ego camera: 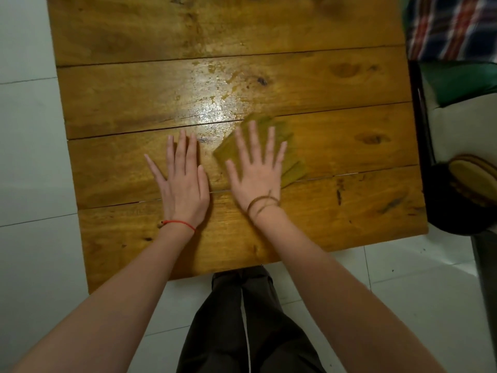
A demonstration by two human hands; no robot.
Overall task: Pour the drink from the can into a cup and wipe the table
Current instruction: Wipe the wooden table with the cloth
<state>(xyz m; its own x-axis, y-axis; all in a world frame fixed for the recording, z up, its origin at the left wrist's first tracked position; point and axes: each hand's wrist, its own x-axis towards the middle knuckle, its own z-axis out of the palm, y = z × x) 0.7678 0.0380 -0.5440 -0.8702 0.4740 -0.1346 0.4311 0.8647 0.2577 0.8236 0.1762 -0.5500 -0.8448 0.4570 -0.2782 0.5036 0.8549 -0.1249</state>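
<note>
- head view looks down on a wooden table [336,146].
- left hand [185,189] lies flat on the wood, fingers spread, holding nothing.
- right hand [256,173] is flat too, fingers spread wide, pressing down on a yellow-green cloth [291,168]. it looks blurry.
- a shiny wet patch [212,100] sits just past both hands, touching the cloth's far corner.
- no can or cup shows.
- dark trousers [242,319] stand by the near edge.

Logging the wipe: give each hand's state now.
Left hand: open, flat on the table.
Right hand: open, pressing the cloth.
</note>
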